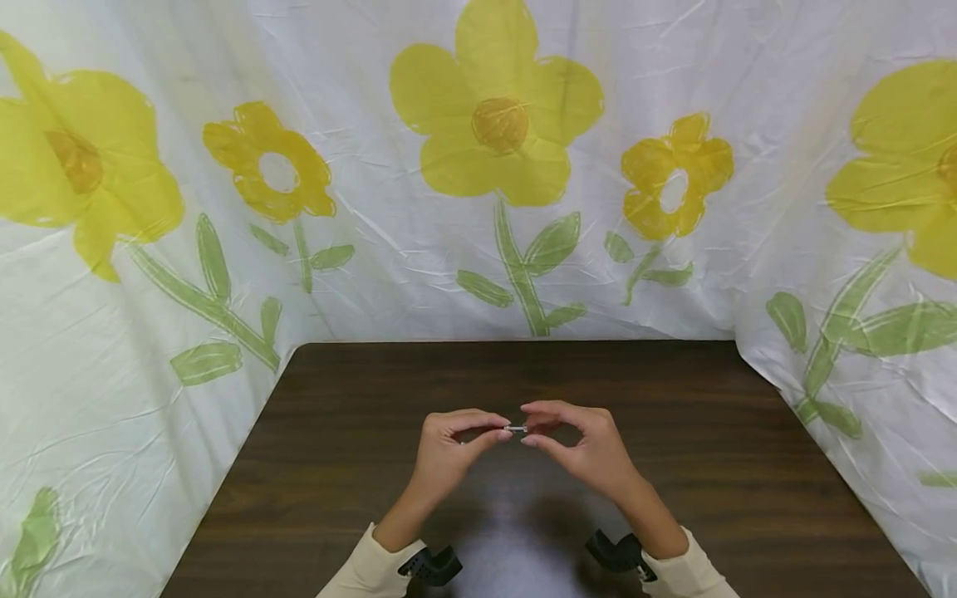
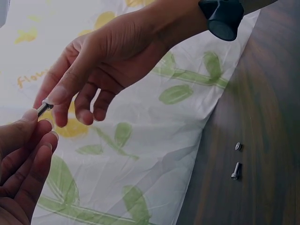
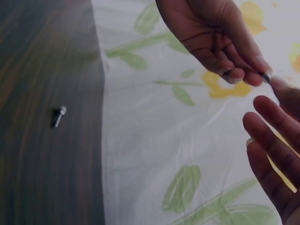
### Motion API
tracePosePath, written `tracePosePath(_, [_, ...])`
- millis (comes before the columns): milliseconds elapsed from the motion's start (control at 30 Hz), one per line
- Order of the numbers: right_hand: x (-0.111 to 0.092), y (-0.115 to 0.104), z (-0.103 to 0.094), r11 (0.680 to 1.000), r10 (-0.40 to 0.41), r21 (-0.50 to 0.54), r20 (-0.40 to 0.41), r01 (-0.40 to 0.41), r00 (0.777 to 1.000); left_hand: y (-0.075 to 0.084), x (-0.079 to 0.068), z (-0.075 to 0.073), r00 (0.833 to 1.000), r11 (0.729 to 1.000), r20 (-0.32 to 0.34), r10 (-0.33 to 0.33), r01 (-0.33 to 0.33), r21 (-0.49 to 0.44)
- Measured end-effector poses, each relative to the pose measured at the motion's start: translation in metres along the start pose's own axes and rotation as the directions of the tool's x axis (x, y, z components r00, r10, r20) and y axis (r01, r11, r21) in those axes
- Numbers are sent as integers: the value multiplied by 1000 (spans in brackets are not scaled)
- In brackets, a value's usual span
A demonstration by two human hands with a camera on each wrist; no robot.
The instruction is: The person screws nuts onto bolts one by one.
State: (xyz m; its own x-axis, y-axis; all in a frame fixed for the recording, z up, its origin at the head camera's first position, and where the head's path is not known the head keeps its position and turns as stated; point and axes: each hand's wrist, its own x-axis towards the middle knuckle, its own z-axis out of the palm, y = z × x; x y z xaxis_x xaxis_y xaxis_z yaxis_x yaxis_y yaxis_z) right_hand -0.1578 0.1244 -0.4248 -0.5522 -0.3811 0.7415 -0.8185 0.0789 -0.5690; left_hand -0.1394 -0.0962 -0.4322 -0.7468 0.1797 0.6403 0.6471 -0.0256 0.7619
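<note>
Over the table, my left hand [image 1: 444, 457] pinches a small silver bolt [image 1: 516, 428] between thumb and forefinger. The bolt lies level and points toward my right hand [image 1: 594, 448]. That hand's thumb and forefinger stand apart on either side of the bolt's far end, with a gap showing in the head view. The left wrist view has the end of the bolt [image 2: 46, 107] between both hands' fingertips. In the right wrist view the bolt [image 3: 266, 77] is mostly covered by fingers, and my right thumb [image 3: 286, 91] is right beside it.
On the dark wooden table [image 1: 359, 382] lie a second bolt [image 2: 236, 171] and a small metal nut [image 2: 238, 146]. A white cloth [image 1: 359, 307] with yellow flowers hangs around the table's back and sides. Both wrists wear black cameras.
</note>
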Motion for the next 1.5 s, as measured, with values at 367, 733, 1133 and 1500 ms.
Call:
tracePosePath(367, [1,-2,2,998,-51,31,-25,52,998,1,-1,0,1000,999,8,-6,6,-33])
tracePosePath(733, [-1,-5,11,995,98,-24,-24,-98,995,0,-1,2,1000,1000,10,19,-18,-21])
tracePosePath(1133, [0,-5,2,997,73,0,25,-73,997,-2,-2,2,1000,1000,-11,22,-22,-8])
tracePosePath(1500, [2,-2,5,993,-111,25,-34,112,993,1,-1,1,1000,1000,7,13,-13,-24])
